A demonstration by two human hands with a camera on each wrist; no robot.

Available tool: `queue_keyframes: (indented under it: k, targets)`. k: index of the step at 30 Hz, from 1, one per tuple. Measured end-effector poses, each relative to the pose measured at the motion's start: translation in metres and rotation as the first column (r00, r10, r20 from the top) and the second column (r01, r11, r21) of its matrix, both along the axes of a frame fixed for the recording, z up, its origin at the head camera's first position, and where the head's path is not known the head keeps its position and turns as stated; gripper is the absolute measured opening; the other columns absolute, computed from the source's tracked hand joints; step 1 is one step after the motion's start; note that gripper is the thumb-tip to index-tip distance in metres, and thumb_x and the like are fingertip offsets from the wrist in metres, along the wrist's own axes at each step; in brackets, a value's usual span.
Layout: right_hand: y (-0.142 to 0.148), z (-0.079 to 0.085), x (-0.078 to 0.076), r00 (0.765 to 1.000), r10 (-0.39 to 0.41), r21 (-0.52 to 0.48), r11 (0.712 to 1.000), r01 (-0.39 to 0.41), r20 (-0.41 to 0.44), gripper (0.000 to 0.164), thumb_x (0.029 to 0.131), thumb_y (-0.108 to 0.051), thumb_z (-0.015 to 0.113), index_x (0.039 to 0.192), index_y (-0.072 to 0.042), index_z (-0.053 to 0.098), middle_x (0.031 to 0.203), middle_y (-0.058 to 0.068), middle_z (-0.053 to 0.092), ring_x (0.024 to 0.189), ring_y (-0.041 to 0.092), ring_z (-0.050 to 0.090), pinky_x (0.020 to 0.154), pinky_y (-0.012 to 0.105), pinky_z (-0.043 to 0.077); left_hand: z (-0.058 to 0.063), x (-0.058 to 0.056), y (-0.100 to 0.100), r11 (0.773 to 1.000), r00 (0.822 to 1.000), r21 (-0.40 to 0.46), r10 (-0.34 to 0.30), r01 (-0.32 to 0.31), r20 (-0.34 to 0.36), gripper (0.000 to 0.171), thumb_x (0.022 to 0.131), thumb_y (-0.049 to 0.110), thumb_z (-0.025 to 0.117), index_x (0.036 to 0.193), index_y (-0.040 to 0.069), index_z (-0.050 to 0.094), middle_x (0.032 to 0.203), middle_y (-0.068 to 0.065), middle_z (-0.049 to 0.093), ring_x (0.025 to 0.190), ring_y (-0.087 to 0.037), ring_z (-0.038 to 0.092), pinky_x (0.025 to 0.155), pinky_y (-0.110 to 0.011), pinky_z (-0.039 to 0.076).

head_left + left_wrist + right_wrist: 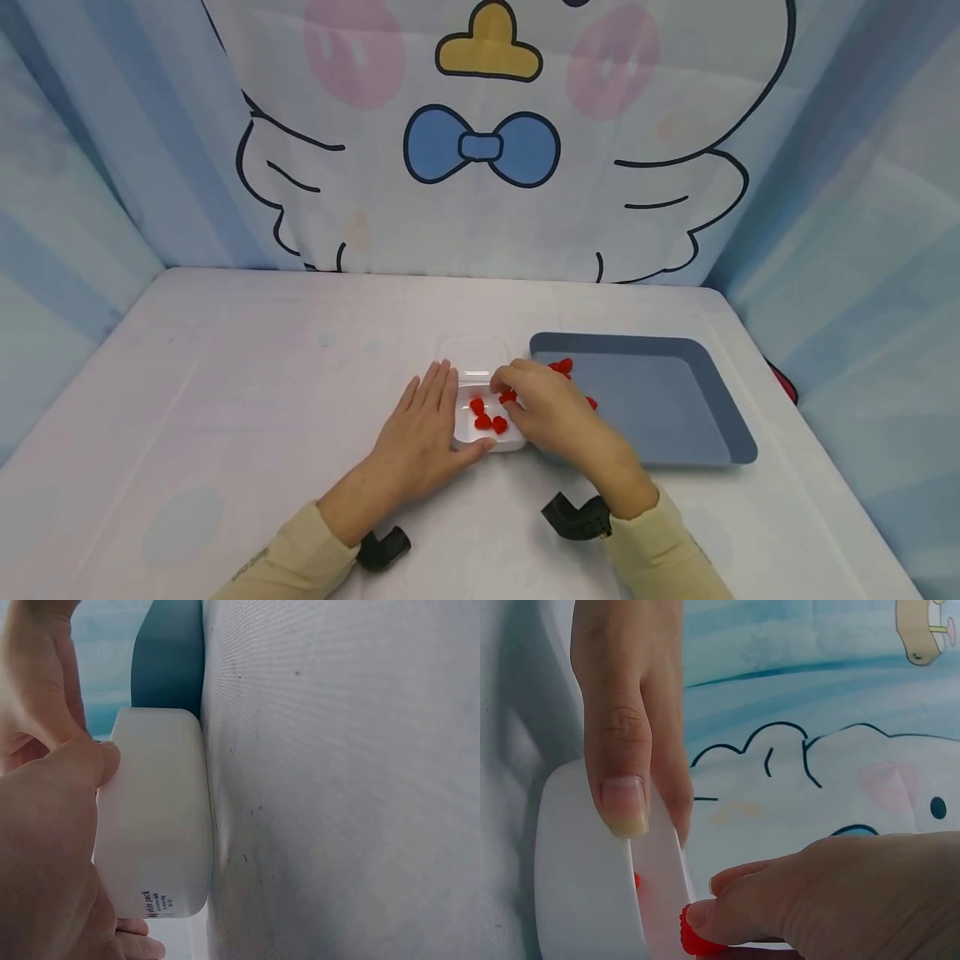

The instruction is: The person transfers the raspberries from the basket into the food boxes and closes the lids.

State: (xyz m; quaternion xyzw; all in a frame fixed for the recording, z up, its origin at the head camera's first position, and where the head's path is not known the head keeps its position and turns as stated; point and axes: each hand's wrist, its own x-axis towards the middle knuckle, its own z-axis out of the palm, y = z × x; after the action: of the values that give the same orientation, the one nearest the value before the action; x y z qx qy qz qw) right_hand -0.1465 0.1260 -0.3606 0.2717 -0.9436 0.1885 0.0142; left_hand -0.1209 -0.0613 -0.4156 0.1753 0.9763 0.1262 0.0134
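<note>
A small white lidded box (504, 445) stands open at the middle of the table, with several small red pieces (483, 422) inside. Along its left side lie the straight fingers of my left hand (423, 429), and the thumb rests on the near rim, as the left wrist view also shows. Over the box's right part, my right hand (551, 412) pinches one red piece (697, 939) between thumb and fingers. Its edge looks bumpy in the right wrist view; the exact kind is unclear. Part of the box is hidden behind my right hand.
Right of the box lies a shallow blue-grey tray (652, 408), its left end partly behind my right hand. More red pieces (566, 365) lie at that end. The box's clear lid (472, 352) is folded back. A printed curtain (480, 225) hangs behind the table.
</note>
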Motion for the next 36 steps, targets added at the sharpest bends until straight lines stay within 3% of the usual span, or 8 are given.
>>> queue_keyframes:
  k: [7,14,23,36]
  targets:
    - [-0.003,-0.006,0.002,1.0,0.003,0.024,1.0,-0.002,-0.027,0.024,0.082,-0.005,0.077,0.103,-0.014,0.07,0.099,0.0,0.07,0.09,0.014,0.064,0.082,0.031,0.058,-0.001,0.001,0.0,1.0,1.0,-0.004,-0.001,0.001,-0.004,0.101,0.089,0.067,0.053,0.156,-0.001,0.021,0.164,-0.018,0.02,0.154,-0.034,0.017,0.125,-0.051,0.017]
    - [-0.007,-0.009,0.002,1.0,0.014,0.053,0.999,-0.015,0.005,0.022,0.084,-0.004,0.074,0.104,-0.014,0.071,0.099,0.0,0.07,0.089,0.014,0.064,0.083,0.032,0.058,-0.001,0.001,0.0,1.0,1.0,0.004,-0.007,0.007,-0.008,0.1,0.09,0.069,0.05,0.155,-0.001,0.022,0.164,-0.019,0.021,0.154,-0.034,0.017,0.125,-0.051,0.017]
    - [-0.007,-0.012,0.002,0.997,0.064,0.035,0.997,-0.063,-0.045,0.022,0.085,-0.001,0.071,0.104,-0.013,0.071,0.099,-0.001,0.071,0.09,0.015,0.064,0.082,0.031,0.058,-0.002,0.002,-0.001,1.0,1.0,0.01,-0.004,0.004,-0.01,0.101,0.09,0.07,0.049,0.155,-0.002,0.021,0.164,-0.019,0.021,0.154,-0.034,0.016,0.125,-0.051,0.016]
    - [0.002,-0.001,0.001,0.996,0.039,-0.02,0.999,-0.041,-0.081,0.021,0.085,0.0,0.07,0.102,-0.012,0.07,0.097,-0.002,0.07,0.088,0.013,0.065,0.077,0.03,0.058,-0.002,0.001,0.0,1.0,1.0,0.0,0.004,-0.004,-0.019,0.101,0.09,0.07,0.05,0.156,-0.002,0.021,0.164,-0.019,0.021,0.154,-0.033,0.017,0.125,-0.051,0.016]
